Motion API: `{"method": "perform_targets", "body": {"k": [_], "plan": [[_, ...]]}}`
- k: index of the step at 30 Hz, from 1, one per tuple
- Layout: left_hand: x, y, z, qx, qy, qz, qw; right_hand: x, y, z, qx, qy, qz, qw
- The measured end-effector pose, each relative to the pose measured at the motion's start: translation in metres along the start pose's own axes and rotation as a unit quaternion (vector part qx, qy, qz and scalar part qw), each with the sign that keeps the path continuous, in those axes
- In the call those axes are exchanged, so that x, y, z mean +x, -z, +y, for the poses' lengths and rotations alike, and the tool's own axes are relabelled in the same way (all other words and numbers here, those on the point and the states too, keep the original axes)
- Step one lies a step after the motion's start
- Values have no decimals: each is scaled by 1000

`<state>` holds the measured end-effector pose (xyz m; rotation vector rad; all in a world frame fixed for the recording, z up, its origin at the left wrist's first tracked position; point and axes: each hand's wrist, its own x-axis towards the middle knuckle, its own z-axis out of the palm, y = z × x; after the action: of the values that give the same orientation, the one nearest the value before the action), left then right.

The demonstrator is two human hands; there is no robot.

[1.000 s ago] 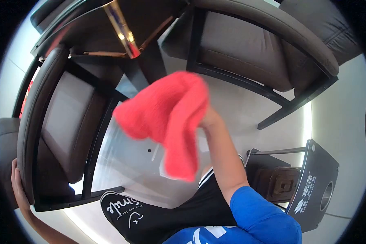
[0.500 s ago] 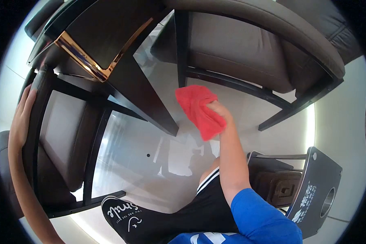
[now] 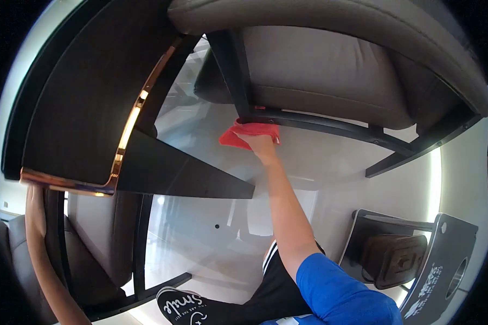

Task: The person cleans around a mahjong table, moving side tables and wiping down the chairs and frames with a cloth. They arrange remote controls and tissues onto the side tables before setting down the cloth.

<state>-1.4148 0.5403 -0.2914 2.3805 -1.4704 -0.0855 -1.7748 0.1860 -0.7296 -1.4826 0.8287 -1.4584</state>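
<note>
My right hand [image 3: 258, 145] is closed on a red cloth [image 3: 259, 129], pressing it against the foot of the dark leg [image 3: 234, 73] of a brown-cushioned chair [image 3: 314, 76], where the leg meets the low side rail [image 3: 331, 125]. Part of the cloth hangs out to the left of the hand. My left hand [image 3: 34, 201] is by the backrest of another dark chair [image 3: 95, 227] at the left. The table corner covers its fingers, so its grip does not show.
A dark table [image 3: 76, 97] with gold edge trim fills the upper left, its tapered leg [image 3: 195, 176] slanting toward the middle. At lower right stands a black stool-like stand [image 3: 444, 265] beside a brown lidded box [image 3: 396, 260]. The pale floor [image 3: 200, 249] is glossy.
My right hand has carried the red cloth up and left from mid-air to the chair leg. The view has shifted, and the table corner now hides my left fingers, which showed on the chair back before.
</note>
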Motion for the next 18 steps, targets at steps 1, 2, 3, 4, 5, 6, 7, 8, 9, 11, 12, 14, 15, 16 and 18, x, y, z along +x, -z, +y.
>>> {"method": "perform_targets", "body": {"k": [1,2,3,4,5,6,7,8,9,11,12,14,15,16,18], "plan": [[44,-11,-23,-106,10,-13,994,3,-1,4,3,-5,3,1000],[47,-13,-14,-100,11,-17,995,5,-1,12,-47,27,-3,999],[47,-14,-2,-88,13,-25,996,5,-3,16,-97,57,-8,994],[46,-18,8,-76,14,-32,996,3,-8,18,-94,52,-8,994],[47,-22,19,-66,15,-37,997,2,-15,16,-61,19,43,997],[46,-23,26,-55,15,-42,997,1,-20,17,-27,-12,95,995],[43,-21,30,-45,15,-46,998,1,-24,25,-25,-15,95,995],[42,-24,38,-36,16,-50,998,1,-27,44,-61,9,102,993],[40,-13,24,-29,17,-52,998,-3,-27,62,-97,35,107,989],[37,-14,29,-16,24,-52,998,-22,-22,90,-81,-17,69,994],[35,-22,43,-10,26,-50,998,-32,-17,104,-68,-68,36,995],[31,-31,72,5,23,-43,999,-38,-10,124,-38,-164,-23,985],[28,-36,79,13,22,-42,999,-41,-10,132,-24,-215,-53,975],[24,-34,80,20,22,-44,999,-41,-10,135,-23,-214,-54,975],[27,-46,100,28,26,-55,998,-41,-3,137,158,-267,-117,944]]}}
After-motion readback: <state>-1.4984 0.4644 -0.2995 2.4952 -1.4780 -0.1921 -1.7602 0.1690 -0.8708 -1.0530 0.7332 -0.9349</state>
